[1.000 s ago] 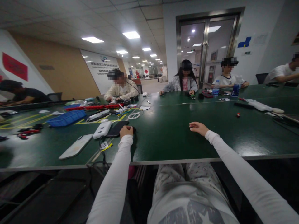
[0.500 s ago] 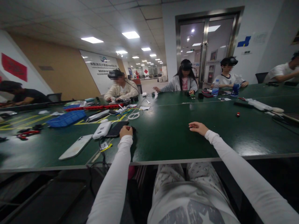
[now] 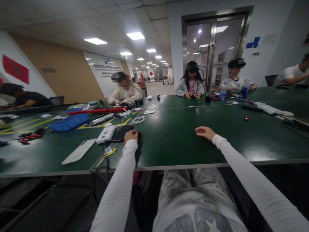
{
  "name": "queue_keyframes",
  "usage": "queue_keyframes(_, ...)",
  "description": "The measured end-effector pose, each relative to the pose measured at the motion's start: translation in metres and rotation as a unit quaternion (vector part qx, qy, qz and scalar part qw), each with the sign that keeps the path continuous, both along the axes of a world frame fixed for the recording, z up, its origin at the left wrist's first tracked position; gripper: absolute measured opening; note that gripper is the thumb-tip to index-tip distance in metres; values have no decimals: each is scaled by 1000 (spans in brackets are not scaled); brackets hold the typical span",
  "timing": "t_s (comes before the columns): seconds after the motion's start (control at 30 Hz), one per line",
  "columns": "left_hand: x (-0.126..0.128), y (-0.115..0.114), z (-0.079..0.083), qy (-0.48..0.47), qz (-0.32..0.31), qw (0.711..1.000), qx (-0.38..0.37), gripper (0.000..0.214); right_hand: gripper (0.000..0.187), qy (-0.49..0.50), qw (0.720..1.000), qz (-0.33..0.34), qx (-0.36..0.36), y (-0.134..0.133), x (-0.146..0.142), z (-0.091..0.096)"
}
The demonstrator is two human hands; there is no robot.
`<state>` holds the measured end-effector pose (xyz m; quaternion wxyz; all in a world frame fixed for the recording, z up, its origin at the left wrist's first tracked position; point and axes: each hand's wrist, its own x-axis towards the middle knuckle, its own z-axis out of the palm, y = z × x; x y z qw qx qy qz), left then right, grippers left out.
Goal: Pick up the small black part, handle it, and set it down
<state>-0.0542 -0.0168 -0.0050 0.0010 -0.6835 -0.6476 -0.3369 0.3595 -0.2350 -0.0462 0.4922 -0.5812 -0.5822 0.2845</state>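
Note:
My left hand (image 3: 131, 136) rests at the table with its fingers curled together. A small dark shape shows beside its fingertips, too hidden to name. Just left of that hand lies a flat black slab (image 3: 120, 133), and beside it a white power-bank-like device (image 3: 106, 134). A white smartphone (image 3: 79, 151) lies nearer the table's front edge. My right hand (image 3: 205, 132) is held at the green table (image 3: 169, 138), fingers stretched out to the left, holding nothing.
Left stand a blue tray (image 3: 69, 123), a coiled white cable (image 3: 138, 119) and red-handled tools (image 3: 30, 138). A small red object (image 3: 246, 118) lies to the right. Several people sit around the table; bottles (image 3: 243, 92) stand at the far side.
The person across the table has drawn back an outstretched arm, and both their hands are now together before them. My own hands have hardly moved.

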Motion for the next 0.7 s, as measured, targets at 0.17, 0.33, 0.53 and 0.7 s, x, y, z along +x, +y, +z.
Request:
queue_keyframes(0.17, 4, -1, -2, 16, -28, 999, 5, 22, 36, -7, 1000, 1, -3, -1, -1, 1)
queue_keyframes(0.33, 42, -23, -3, 34, -155, 987, -7, 20, 38, -22, 1000, 2, 3, -1, 0, -1)
queue_keyframes(0.53, 132, -71, -10, 17, -314, 949, -3, 17, 47, -46, 998, 34, 0, -4, -2, 2)
queue_keyframes(0.7, 216, -116, -19, -5, -434, 901, -1, 18, 70, -93, 994, 52, 11, -4, -3, 5)
